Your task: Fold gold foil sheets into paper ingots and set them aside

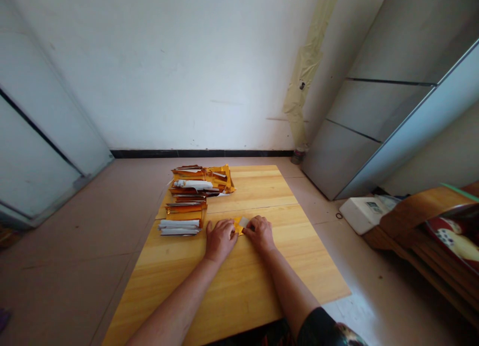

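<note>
A gold foil piece lies on the table; the left hand grips it at nine o'clock, the right hand pinches it at three, fingers closed; probably light, slick, easily creased; best held by opposite edges.

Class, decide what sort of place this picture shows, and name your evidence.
Probably a room in a home: a tall grey unit, likely a refrigerator, stands by the wall, and patterned red-and-cream fabric lies on wooden furniture.

Hands on gold foil, wooden table
</note>
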The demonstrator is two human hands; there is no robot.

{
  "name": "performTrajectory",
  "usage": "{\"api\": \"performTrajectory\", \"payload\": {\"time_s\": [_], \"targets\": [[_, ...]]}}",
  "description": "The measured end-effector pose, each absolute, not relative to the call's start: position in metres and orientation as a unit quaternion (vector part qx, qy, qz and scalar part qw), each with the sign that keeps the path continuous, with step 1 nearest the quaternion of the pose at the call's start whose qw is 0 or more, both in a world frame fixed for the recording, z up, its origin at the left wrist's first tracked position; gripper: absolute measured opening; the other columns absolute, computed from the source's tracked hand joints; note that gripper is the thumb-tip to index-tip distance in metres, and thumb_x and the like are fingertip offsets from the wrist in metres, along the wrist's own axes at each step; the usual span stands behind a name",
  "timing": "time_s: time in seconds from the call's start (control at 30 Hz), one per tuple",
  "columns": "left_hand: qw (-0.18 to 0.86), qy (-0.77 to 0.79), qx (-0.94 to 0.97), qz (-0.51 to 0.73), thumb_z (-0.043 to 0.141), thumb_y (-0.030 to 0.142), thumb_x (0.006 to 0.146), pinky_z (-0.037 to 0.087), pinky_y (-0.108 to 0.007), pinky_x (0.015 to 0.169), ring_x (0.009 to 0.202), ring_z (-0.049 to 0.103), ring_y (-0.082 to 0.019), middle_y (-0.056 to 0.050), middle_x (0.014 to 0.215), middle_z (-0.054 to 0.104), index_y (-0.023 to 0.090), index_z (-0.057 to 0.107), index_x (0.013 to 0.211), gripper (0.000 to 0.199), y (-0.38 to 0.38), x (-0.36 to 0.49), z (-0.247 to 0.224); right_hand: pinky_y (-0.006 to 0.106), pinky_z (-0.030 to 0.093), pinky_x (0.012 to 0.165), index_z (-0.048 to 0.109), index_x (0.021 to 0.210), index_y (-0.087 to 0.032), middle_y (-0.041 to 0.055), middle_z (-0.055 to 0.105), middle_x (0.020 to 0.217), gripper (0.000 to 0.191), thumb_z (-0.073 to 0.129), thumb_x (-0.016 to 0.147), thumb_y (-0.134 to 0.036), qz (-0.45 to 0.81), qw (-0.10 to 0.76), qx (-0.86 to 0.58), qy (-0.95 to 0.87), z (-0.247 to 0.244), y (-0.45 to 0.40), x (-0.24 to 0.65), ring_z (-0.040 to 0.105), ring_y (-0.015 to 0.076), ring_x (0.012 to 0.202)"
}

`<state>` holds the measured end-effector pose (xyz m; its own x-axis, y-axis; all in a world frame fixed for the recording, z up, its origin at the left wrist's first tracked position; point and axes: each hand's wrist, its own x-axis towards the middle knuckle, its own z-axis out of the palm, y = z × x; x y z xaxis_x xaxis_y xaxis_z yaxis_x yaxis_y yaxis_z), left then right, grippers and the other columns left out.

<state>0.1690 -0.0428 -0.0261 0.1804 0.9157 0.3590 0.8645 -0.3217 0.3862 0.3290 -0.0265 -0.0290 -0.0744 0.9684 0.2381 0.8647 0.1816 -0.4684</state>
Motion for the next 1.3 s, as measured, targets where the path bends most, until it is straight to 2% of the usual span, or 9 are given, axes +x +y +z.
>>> {"api": "performTrajectory", "payload": {"time_s": [0.17,0.3,0.47,0.63,0.8,1.0,1.13,1.3], "targets": [[0.037,0.57,0.78,0.255,0.052,0.02,0.081,0.021,-0.056,0.101,0.108,0.055,-0.024,-0.005,0.109,0.066,0.025,0.059,0.09,0.013,-0.047,0.171,-0.025,0.027,0.03,0.066,0.062,0.069,-0.02,0.0016,0.061,0.078,0.013,0.068,0.074,-0.031,0.093,0.25,-0.626,-0.733,-0.029,-0.026,0.33,0.053,0.016,0.078],[0.027,0.59,0.767,0.251,0.051,0.027,0.083,0.019,-0.058,0.101,0.107,0.054,-0.026,-0.008,0.105,0.066,0.024,0.058,0.097,0.016,-0.049,0.177,-0.022,0.026,0.03,0.066,0.062,0.068,-0.02,0.0017,0.06,0.077,0.014,0.068,0.075,-0.03,0.091,0.243,-0.625,-0.736,-0.03,-0.026,0.331,0.052,0.0159,0.078],[0.006,0.619,0.749,0.238,0.052,0.028,0.083,0.023,-0.057,0.099,0.097,0.054,-0.025,-0.005,0.093,0.066,0.023,0.057,0.087,0.008,-0.05,0.186,-0.02,0.026,0.031,0.066,0.061,0.067,-0.021,0.0016,0.06,0.077,0.011,0.067,0.075,-0.027,0.089,0.258,-0.623,-0.733,-0.033,-0.025,0.331,0.052,0.0164,0.078],[0.006,0.624,0.746,0.233,0.053,0.028,0.082,0.026,-0.054,0.096,0.097,0.052,-0.025,-0.005,0.094,0.064,0.022,0.056,0.086,0.007,-0.051,0.19,-0.022,0.026,0.035,0.069,0.061,0.069,-0.02,0.0015,0.062,0.078,0.006,0.064,0.073,-0.018,0.128,0.281,-0.608,-0.731,-0.034,-0.023,0.337,0.054,0.0158,0.078],[0.012,0.625,0.747,0.226,0.053,0.027,0.082,0.027,-0.053,0.094,0.098,0.051,-0.025,-0.005,0.094,0.063,0.022,0.056,0.084,0.006,-0.051,0.19,-0.021,0.024,0.04,0.072,0.062,0.074,-0.019,0.0019,0.064,0.08,0.015,0.058,0.069,-0.005,0.164,0.298,-0.582,-0.738,-0.035,-0.019,0.345,0.056,0.0153,0.081],[0.013,0.627,0.747,0.222,0.052,0.029,0.083,0.027,-0.05,0.094,0.099,0.05,-0.025,-0.004,0.094,0.062,0.023,0.055,0.086,0.007,-0.051,0.189,-0.02,0.025,0.039,0.07,0.063,0.073,-0.019,0.0031,0.064,0.079,0.003,0.065,0.071,-0.019,0.145,0.285,-0.627,-0.71,-0.033,-0.018,0.336,0.056,0.0164,0.077],[0.018,0.637,0.743,0.207,0.051,0.029,0.084,0.025,-0.048,0.095,0.1,0.049,-0.023,-0.003,0.095,0.062,0.023,0.056,0.087,0.008,-0.052,0.19,-0.019,0.027,0.036,0.07,0.062,0.075,-0.019,0.0028,0.062,0.081,0.009,0.066,0.07,-0.025,0.095,0.265,-0.678,-0.679,-0.032,-0.021,0.323,0.054,0.0179,0.08],[0.025,0.644,0.739,0.196,0.051,0.031,0.084,0.024,-0.047,0.096,0.102,0.048,-0.023,-0.004,0.097,0.062,0.023,0.056,0.088,0.01,-0.051,0.191,-0.017,0.027,0.034,0.069,0.06,0.075,-0.019,0.0025,0.061,0.081,0.007,0.063,0.072,-0.024,0.086,0.263,-0.696,-0.663,-0.034,-0.02,0.317,0.054,0.0178,0.081]]}}
